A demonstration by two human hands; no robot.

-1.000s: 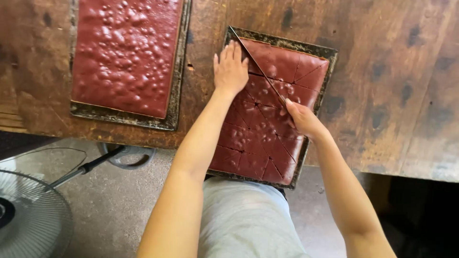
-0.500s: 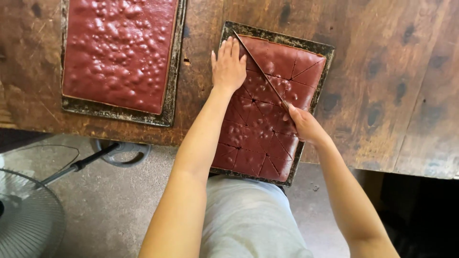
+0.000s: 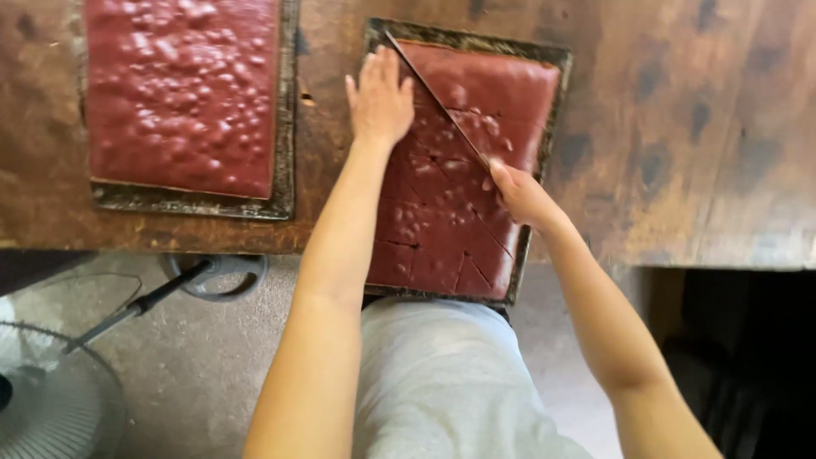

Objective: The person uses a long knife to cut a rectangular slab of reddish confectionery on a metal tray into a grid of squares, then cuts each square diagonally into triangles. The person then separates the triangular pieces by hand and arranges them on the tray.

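We press our left hand flat, fingers spread, on the upper left corner of the reddish-brown slab in the dark rectangular tray on the worn wooden table. Our right hand closes around the handle of a long thin blade, which lies diagonally across the slab. A second, bubbly slab lies well apart on the left.

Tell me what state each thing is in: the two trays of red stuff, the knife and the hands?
Right tray slab: cut into pieces.
Left tray slab: whole, bumpy, uncut.
Knife: lying slantwise across the cut slab.
Left hand: flat, pressing the slab.
Right hand: gripping the knife.
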